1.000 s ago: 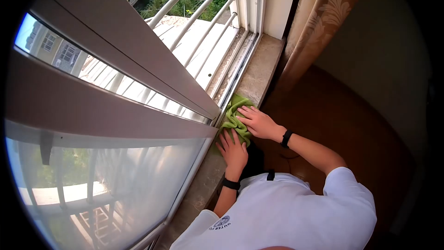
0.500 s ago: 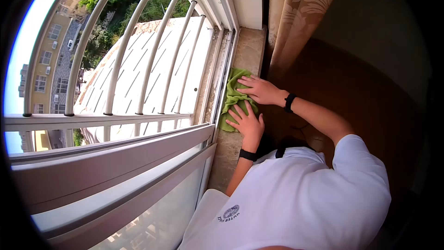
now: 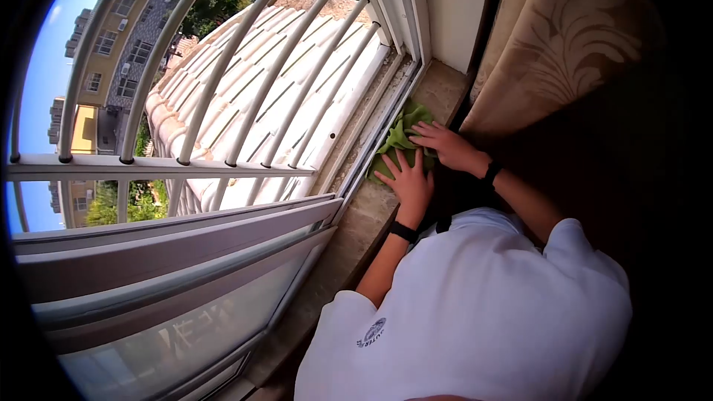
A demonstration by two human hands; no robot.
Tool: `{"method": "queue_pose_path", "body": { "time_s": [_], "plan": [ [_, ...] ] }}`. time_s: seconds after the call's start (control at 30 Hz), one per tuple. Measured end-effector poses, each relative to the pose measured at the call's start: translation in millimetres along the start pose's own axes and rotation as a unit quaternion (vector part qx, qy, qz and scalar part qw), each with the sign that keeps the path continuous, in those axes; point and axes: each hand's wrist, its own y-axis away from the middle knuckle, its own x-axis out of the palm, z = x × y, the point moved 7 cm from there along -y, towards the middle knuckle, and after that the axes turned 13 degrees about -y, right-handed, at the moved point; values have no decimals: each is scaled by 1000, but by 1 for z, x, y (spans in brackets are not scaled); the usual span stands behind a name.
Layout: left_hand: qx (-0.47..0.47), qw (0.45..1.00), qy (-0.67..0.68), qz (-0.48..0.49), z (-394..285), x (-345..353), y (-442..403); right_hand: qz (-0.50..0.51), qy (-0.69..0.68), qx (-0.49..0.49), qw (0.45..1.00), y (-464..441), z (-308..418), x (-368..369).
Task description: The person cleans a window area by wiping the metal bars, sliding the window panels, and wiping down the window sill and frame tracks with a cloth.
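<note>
A crumpled green cloth (image 3: 399, 136) lies on the stone windowsill (image 3: 369, 212), close against the window track. My left hand (image 3: 410, 184) rests palm down on the near part of the cloth, its fingers spread. On the cloth's inner side, my right hand (image 3: 451, 148) lies with fingers stretched out and slightly apart, close beside the left. Neither hand is wrapped around the cloth. Both wrists wear black bands.
Left of the sill runs the window frame (image 3: 405, 78) with its dirty track. White metal bars (image 3: 286, 52) stand outside, above a tiled roof (image 3: 245, 96). A sliding window panel (image 3: 186, 327) is at lower left. A patterned curtain (image 3: 549, 52) hangs at upper right.
The view has tilted and turned. Both hands and the cloth have shifted slightly toward the sill's far end, and the cloth looks more bunched up.
</note>
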Motion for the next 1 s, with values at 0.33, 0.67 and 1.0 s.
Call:
{"method": "queue_pose_path", "body": {
  "time_s": [0.33,0.67,1.0],
  "plan": [
    [-102,992,33,-66,-46,-31,-60,-2,98,53,994,-26,-84,-113],
    [-103,978,135,-120,-68,-31,-78,51,63,-88,993,-50,-49,-98],
    [-70,960,228,-146,-13,-143,-66,-63,-109,-90,988,-83,17,-105]
  ]
}}
